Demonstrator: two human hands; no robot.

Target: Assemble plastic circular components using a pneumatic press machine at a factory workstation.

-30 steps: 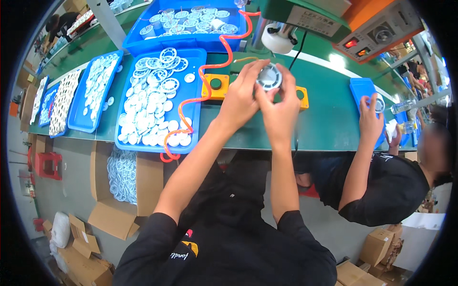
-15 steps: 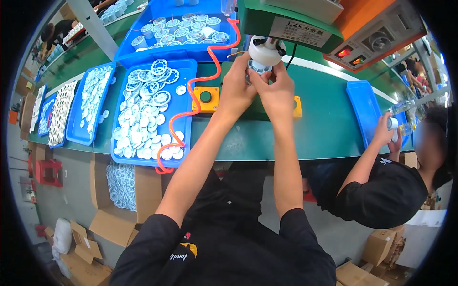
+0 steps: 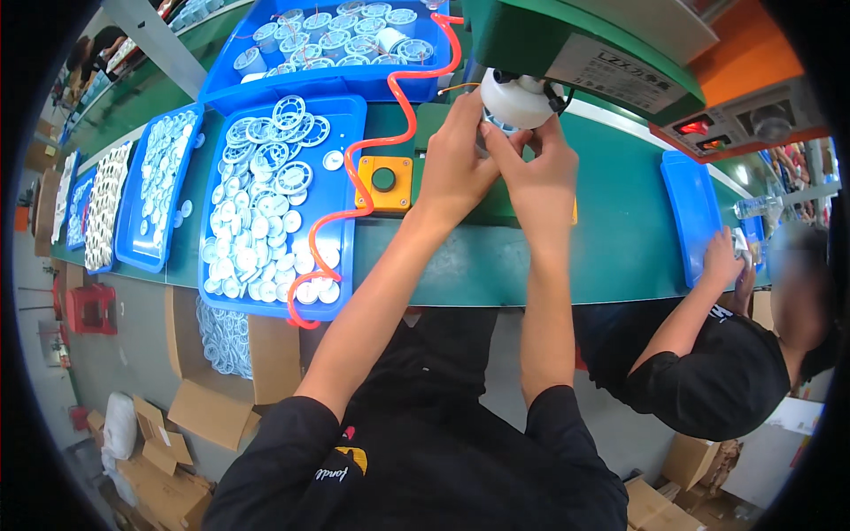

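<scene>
Beneath the white round head (image 3: pixel 518 99) of a green bench press (image 3: pixel 575 53), my two hands meet around a light blue plastic cylindrical part (image 3: pixel 501 126). My left hand (image 3: pixel 453 164) closes on its left side, and a thin orange wire (image 3: pixel 459 88) sticks out beside the fingers. On the other side my right hand (image 3: pixel 542 177) is closed on it, thumb toward the front. Only a sliver of the part shows between the thumbs and the press head. Left of my left hand stands a yellow box with a green push button (image 3: pixel 383 180).
A coiled red air hose (image 3: pixel 403 133) runs down over a blue tray (image 3: pixel 345 257) of white discs and spoked rings. Behind it, a blue bin (image 3: pixel 221 93) holds several cylindrical parts. A co-worker's hand (image 3: pixel 722 261) is at right by another blue tray (image 3: pixel 677 168).
The view has shifted slightly, so the press appears farther right. My hands stay under the press head on the part, which shows less now. The co-worker's hands have moved.
</scene>
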